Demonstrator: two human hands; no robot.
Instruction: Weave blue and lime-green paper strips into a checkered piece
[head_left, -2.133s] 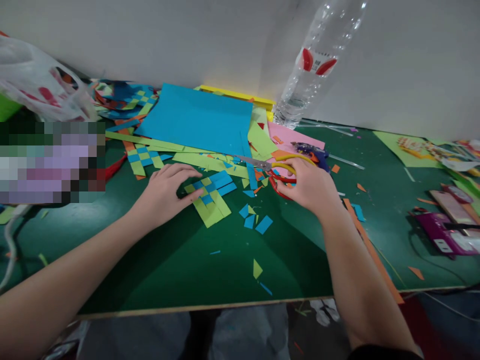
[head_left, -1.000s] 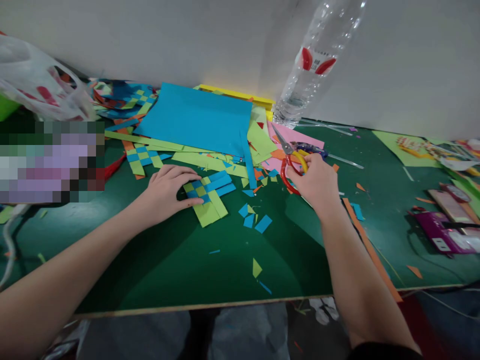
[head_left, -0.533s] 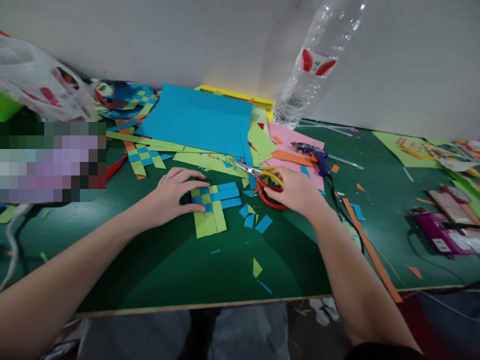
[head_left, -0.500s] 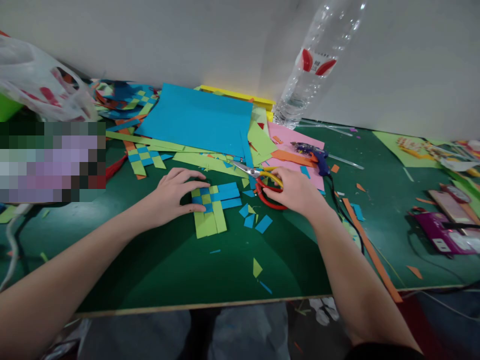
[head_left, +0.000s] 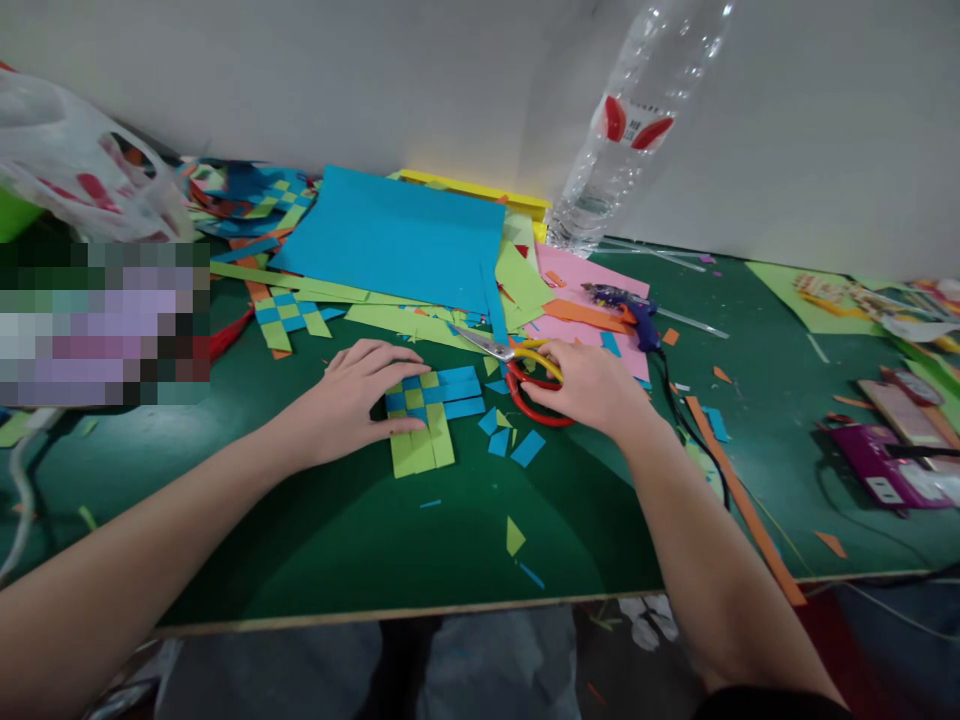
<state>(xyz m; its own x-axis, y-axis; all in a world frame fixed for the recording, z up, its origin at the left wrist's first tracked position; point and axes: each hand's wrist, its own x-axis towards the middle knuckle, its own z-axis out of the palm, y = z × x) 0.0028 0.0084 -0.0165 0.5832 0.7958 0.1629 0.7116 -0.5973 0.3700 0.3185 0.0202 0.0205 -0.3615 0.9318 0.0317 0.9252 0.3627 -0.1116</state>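
On the green tabletop lies a woven piece of blue and light-green paper strips (head_left: 427,438), its loose ends pointing right and toward me. My left hand (head_left: 360,400) reaches over its left side, thumb and forefinger spread apart across the checkered part; whether the fingertips press on it I cannot tell. My right hand (head_left: 596,388) is closed on the handles of a pair of scissors (head_left: 534,398), one red and one yellow. The scissors' blades look nearly shut and point left, beyond the woven piece. Blue paper scraps (head_left: 527,447) lie below the scissors.
A blue paper sheet (head_left: 397,240) lies at the back, beside a leaning plastic bottle (head_left: 622,140). A glue gun (head_left: 634,315) rests on pink paper, its cord running toward the front. Another woven piece (head_left: 289,315) is at left, near a plastic bag (head_left: 90,170).
My left hand has slid slightly right, its fingers reaching further over the woven piece. The scissors have shifted a little left, their tips with them.
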